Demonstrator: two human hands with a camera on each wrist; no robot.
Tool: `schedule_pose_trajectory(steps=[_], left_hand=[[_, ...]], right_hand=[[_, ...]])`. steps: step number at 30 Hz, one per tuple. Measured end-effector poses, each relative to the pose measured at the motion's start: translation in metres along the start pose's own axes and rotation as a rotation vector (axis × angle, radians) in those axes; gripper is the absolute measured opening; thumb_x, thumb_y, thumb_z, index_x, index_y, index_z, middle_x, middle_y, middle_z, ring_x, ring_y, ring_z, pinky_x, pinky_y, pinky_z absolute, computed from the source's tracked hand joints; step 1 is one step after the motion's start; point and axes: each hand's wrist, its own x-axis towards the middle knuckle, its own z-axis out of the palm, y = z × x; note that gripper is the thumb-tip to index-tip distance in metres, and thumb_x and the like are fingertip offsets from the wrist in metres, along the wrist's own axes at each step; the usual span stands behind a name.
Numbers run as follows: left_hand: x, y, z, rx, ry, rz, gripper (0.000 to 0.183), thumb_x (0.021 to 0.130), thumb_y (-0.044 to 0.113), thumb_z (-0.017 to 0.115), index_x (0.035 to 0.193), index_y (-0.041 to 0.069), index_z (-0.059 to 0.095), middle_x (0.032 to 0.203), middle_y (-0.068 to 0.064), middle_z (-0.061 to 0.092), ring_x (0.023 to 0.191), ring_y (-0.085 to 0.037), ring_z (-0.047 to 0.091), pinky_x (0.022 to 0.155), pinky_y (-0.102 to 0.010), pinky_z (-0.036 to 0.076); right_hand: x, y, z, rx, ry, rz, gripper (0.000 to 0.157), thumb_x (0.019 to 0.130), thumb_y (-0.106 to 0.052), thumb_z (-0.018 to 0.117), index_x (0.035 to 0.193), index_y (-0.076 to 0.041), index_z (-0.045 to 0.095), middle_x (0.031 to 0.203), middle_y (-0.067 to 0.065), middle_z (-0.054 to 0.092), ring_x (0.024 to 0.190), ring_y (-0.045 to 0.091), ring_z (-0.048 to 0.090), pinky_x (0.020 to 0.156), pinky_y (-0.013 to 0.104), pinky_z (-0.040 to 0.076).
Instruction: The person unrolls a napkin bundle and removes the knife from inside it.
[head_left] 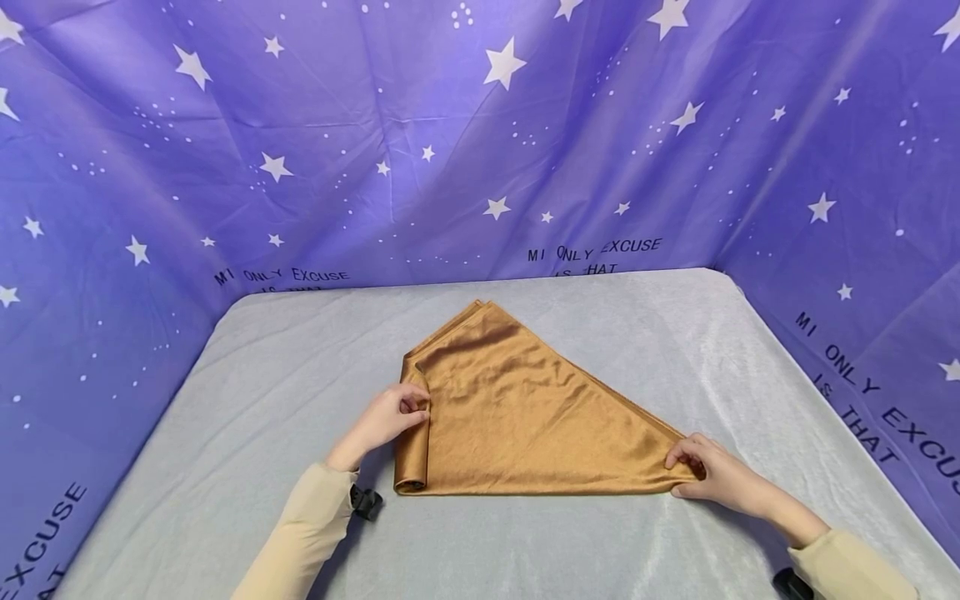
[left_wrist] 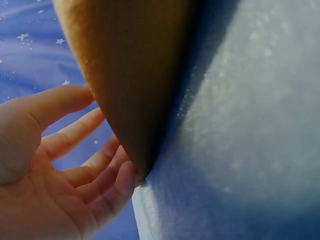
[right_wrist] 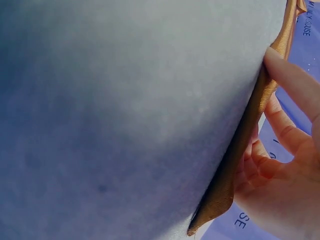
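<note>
A satiny golden-brown cloth (head_left: 517, 417) lies folded in layers, with a peak at the far side and a long taper to the right. Its left side is turned over into a flat roll, whose open end shows at the near edge. Across that roll my left hand (head_left: 387, 417) bends its fingers, gripping the roll's edge; the left wrist view shows fingertips along the cloth (left_wrist: 125, 75). My right hand (head_left: 712, 477) holds the tapered right corner, thumb at the near edge and fingers on top. In the right wrist view the cloth's edge (right_wrist: 250, 120) runs beside the thumb and fingers.
A pale grey cover (head_left: 570, 550) spreads over the table under the cloth. Purple curtains (head_left: 420, 100) with white stars and printed words hang behind and at both sides. A black wrist strap (head_left: 366, 503) shows at the left sleeve, another dark one (head_left: 792, 583) at the right.
</note>
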Motion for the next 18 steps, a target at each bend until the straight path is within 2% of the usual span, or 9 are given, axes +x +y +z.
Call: schedule_pose_trajectory(steps=[7,14,18], left_hand=[[0.0012,-0.003,0.0028,-0.007,-0.032,0.011,0.024,0.079,0.012,0.065,0.101,0.003,0.061,0.082,-0.008,0.054,0.071,-0.015,0.05,0.062,-0.027,0.04],[-0.0003,-0.0054,0.0038,0.051,-0.072,0.025,0.031,0.078,0.016,0.066,0.106,0.004,0.059,0.085,-0.007,0.051,0.077,-0.018,0.047,0.067,-0.032,0.039],[-0.0001,-0.0056,0.0037,0.078,-0.094,0.05,0.034,0.078,0.019,0.067,0.108,0.004,0.059,0.081,-0.006,0.051,0.077,-0.017,0.045,0.069,-0.034,0.037]], right_hand=[[-0.0001,0.0003,0.0,0.001,-0.003,0.003,0.035,0.058,-0.004,0.078,0.083,-0.012,0.054,0.079,-0.004,0.045,0.072,0.002,0.038,0.057,0.021,0.032],[0.0003,0.0001,-0.0004,-0.005,-0.006,0.01,0.035,0.058,-0.005,0.078,0.083,-0.012,0.054,0.08,-0.005,0.045,0.072,0.002,0.038,0.057,0.021,0.032],[0.0002,0.0007,-0.0003,0.0,-0.009,0.01,0.035,0.058,-0.005,0.078,0.084,-0.012,0.054,0.08,-0.004,0.045,0.072,0.002,0.038,0.057,0.021,0.032]])
